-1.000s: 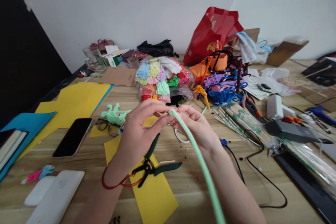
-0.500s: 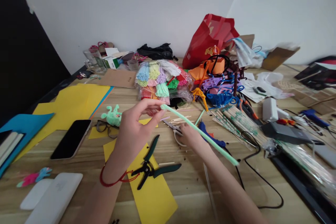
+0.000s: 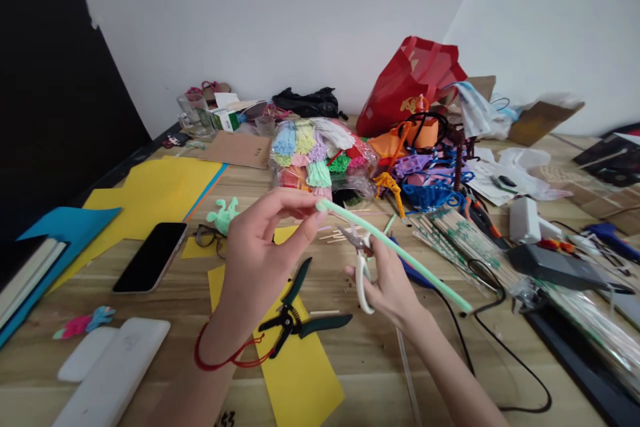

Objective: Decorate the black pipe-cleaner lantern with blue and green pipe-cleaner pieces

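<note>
Left hand pinches pipecleaner; right hand grips scissors.

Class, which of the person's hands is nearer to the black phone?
Left: the left hand is right of the black phone; the right hand, holding white-handled scissors, is farther right.

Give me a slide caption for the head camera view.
Left hand pinching a green pipe cleaner, right hand holding scissors.

Black "53" on the wooden tabletop — gold lettering on the red bag illegible.
</note>
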`<state>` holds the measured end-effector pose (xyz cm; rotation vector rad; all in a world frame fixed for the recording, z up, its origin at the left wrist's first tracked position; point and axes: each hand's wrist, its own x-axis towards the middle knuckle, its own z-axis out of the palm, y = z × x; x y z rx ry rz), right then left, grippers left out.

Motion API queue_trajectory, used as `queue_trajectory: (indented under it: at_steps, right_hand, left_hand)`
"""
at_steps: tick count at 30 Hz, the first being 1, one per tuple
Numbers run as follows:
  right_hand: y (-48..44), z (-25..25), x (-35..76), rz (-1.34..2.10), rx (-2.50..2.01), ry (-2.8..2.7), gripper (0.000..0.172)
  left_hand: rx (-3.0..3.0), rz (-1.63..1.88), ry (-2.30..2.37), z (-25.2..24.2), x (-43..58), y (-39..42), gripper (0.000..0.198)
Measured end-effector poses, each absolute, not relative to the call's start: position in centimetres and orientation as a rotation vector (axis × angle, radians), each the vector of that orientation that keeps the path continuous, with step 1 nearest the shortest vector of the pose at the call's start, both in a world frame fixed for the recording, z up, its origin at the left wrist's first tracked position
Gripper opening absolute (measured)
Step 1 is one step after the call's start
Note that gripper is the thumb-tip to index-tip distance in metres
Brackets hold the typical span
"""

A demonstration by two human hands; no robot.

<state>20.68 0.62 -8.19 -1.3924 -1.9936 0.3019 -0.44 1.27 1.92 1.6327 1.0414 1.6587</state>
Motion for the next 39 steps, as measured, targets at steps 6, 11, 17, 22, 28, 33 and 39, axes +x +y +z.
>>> queue_trajectory:
  at_steps: [6,11,17,22,28,33,39]
  right_hand:
    - [1.7,-5.5,17.7,0.231,-1.149,-1.99,0.03]
    - [2.9,-4.4,16.7,0.188,-1.065,-1.95,0.027]
    - [2.5,-4.0,16.8,0.229,-1.075,-1.948,0.032]
    - [2.2,-3.5,16.8,0.242,-1.145,-1.901,0.024]
    - [2.5,-3.7,16.9,0.143,-1.097,-1.932,0.02]
    - [2.5,-4.2,16.8,0.147,-1.085,-1.891,0.027]
    - [3.7,-4.5,16.4,0.473,-1.508,-2.021,0.026]
  left_hand:
    - [1.559,1.696,1.014,2.0,-0.3,1.4,0.02]
    - [1.712,1.632,1.111,1.5,-0.3,1.7,0.013]
    - [1.924,1.561,1.173,1.4,0.2,1.7,0.016]
    - [2.002,1.551,1.223,1.5,0.4,1.6,0.014]
    - [1.927,1.586,1.22,0.9,0.5,1.7,0.013]
    - [1.89,1.634,1.247,0.6,0.7,1.9,0.01]
    - [1.743,1.638,1.251,1.2,0.1,2.3,0.013]
